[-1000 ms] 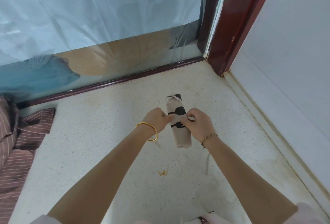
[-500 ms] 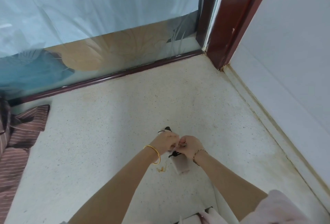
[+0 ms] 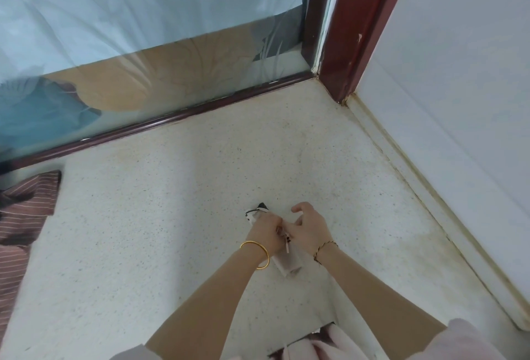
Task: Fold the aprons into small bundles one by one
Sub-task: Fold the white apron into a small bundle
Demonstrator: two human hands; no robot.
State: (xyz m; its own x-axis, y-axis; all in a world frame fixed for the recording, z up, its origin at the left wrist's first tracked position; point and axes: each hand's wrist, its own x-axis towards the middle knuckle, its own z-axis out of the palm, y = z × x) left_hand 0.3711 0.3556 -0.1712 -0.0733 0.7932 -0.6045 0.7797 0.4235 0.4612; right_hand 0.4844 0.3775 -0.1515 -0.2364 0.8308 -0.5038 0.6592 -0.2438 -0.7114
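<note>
Hands (image 3: 265, 233) (image 3: 309, 230) together, knuckles up, on apron bundle (image 3: 289, 263)

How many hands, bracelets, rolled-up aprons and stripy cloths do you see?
Hands: 2, left hand and right hand
Bracelets: 2, gold bangle and twisted bracelet
Rolled apron bundle: 1
Striped brown cloth: 1
Total: 6

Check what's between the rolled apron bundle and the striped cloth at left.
Head view: only bare speckled floor between the apron bundle and the striped cloth.
</note>
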